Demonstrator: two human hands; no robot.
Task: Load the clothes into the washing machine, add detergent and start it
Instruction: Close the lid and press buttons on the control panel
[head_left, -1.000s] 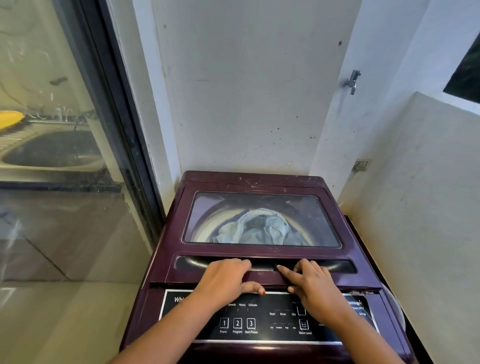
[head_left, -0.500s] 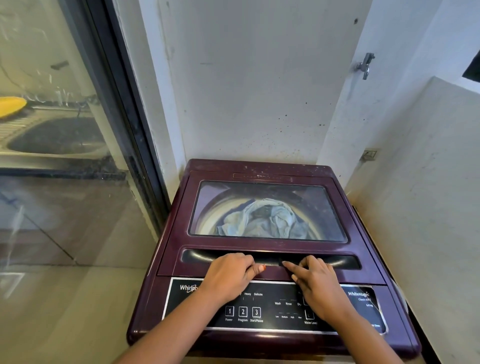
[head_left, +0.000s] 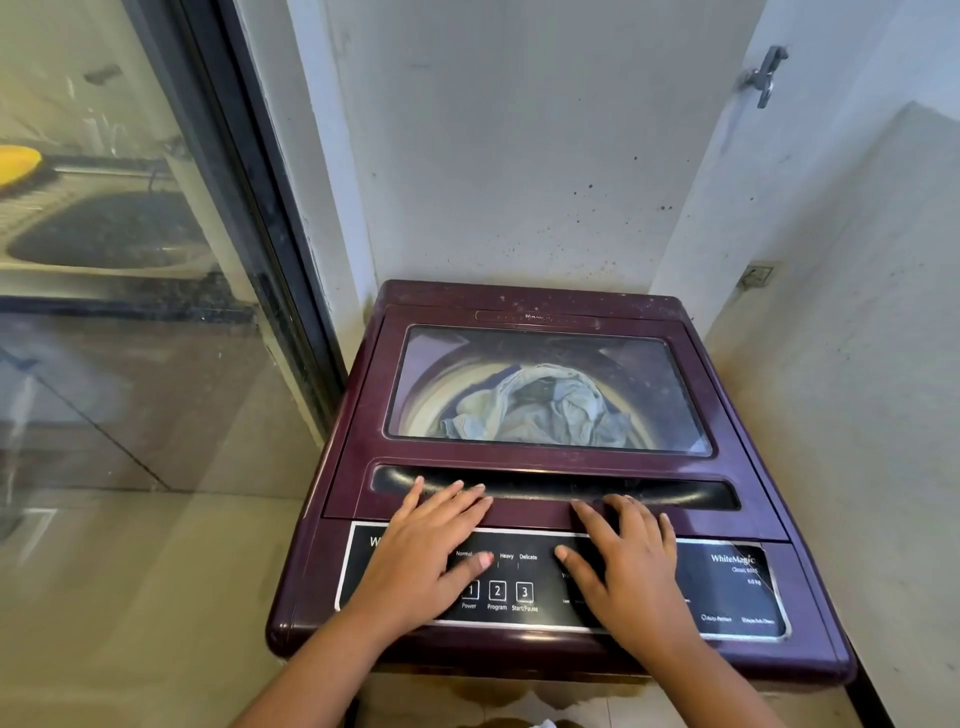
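A maroon top-loading washing machine (head_left: 337, 499) stands in the corner with its glass lid (head_left: 675, 374) down. Pale blue clothes (head_left: 540, 410) lie in the drum, seen through the glass. My left hand (head_left: 426, 551) lies flat on the front of the lid and the control panel (head_left: 727, 587), fingers straight, thumb just above the Power button (head_left: 470, 591). My right hand (head_left: 623, 561) lies flat beside it, fingertips at the dark handle recess (head_left: 675, 493). Program and Start/Pause buttons (head_left: 524, 592) show between my hands. No detergent is in view.
A glass sliding door (head_left: 130, 312) with a dark frame runs along the left. White walls close the back and right, with a tap (head_left: 763, 75) high on the right and a wall socket (head_left: 756, 275) below it. Beige floor tiles (head_left: 145, 597) lie left of the machine.
My fingers, curled at the lid's handle recess before, now lie flat. The left hand has slid back a little over the panel. The camera has moved closer to the machine.
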